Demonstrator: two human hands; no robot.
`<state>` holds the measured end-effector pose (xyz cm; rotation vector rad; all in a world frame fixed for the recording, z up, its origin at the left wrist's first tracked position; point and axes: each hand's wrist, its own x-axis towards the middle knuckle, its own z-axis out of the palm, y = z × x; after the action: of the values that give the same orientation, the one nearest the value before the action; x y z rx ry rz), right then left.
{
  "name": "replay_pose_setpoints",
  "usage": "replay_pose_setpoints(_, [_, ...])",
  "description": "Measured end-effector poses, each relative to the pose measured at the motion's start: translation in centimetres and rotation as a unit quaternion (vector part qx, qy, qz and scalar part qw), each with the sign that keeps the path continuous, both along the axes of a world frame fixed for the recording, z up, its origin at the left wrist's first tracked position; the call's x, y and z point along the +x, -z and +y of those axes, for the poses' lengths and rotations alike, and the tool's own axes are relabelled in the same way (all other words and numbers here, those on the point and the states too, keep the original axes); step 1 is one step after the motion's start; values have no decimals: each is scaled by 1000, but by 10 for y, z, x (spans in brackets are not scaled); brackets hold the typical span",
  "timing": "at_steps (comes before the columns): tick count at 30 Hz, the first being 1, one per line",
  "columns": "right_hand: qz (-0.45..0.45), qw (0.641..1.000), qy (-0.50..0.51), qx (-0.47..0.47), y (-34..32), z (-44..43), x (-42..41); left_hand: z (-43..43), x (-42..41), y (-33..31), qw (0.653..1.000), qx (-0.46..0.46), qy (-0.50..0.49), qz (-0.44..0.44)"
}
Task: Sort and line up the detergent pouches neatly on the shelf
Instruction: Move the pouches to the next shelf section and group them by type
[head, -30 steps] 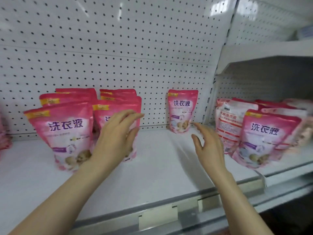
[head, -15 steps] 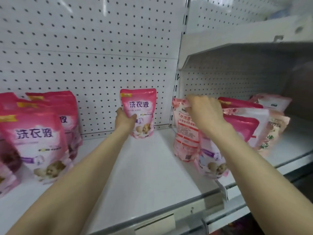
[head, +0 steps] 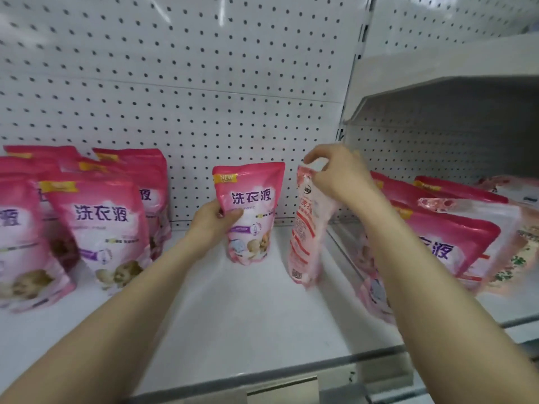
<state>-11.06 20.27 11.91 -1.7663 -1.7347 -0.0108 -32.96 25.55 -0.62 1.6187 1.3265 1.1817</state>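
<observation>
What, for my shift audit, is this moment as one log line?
left hand grips dark pink pouch | right hand pinches pale pouch top

White pegboard [head: 204, 83] behind; price-label strip [head: 282, 389] along front edge.

Upright pink detergent pouches [head: 248, 211] on shelf [head: 233, 316]

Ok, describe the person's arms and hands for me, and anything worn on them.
Both arms are bare from the frame edge to the wrist: no sleeves show. The left hand and the right hand are bare too, with no gloves, watch, bracelet or ring visible.
</observation>
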Motion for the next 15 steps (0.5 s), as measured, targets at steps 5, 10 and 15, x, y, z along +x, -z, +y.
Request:
replay_pose_setpoints(5, [289, 937, -104, -166, -2, 8, -12, -34, -30, 5, 999, 14, 24, -46])
replay_pose_setpoints(10, [456, 873, -163, -58, 33, 4, 7, -44, -29, 7, 996, 17, 10, -92])
replay_pose_setpoints(15, [385, 884, -209, -163, 97, 4, 26, -48, -21, 10, 992, 25, 7, -125])
